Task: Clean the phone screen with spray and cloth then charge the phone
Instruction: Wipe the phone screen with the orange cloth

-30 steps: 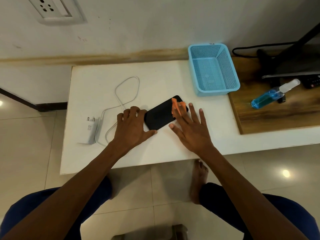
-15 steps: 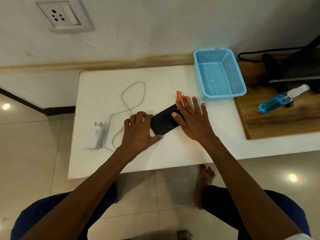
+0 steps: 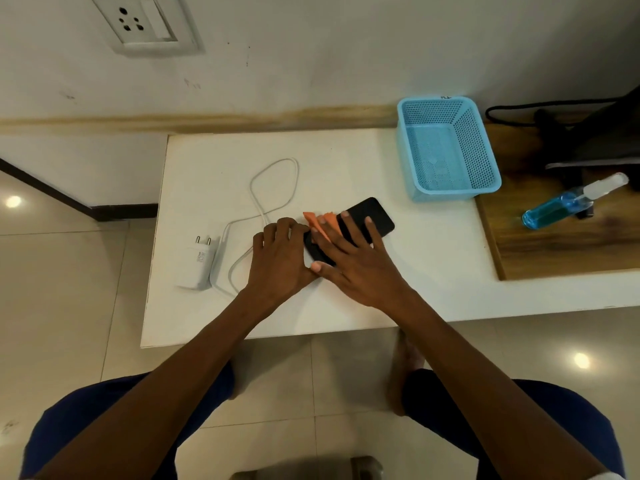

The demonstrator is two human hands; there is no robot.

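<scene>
A black phone [image 3: 372,216] lies slantwise on the white table [image 3: 346,157]. My left hand [image 3: 277,259] grips the phone's near left end, fingers curled over its edge. With its fingers straight, my right hand [image 3: 353,261] presses an orange cloth [image 3: 317,221] flat on the screen, and only the cloth's left tip shows past the fingers. The phone's middle is hidden under my hands. A white charger plug [image 3: 199,263] with its looped cable [image 3: 273,188] lies left of my left hand. The blue spray bottle [image 3: 568,206] lies on its side far right.
A light blue mesh basket [image 3: 446,150] stands at the table's back right. The wooden board [image 3: 554,244] under the bottle adjoins the table on the right, with dark equipment and a black cord behind it. A wall socket [image 3: 145,22] sits up left.
My right hand has slid the cloth leftward along the screen, from the phone's far right end toward my left hand. The left hand has stayed on the phone's near end.
</scene>
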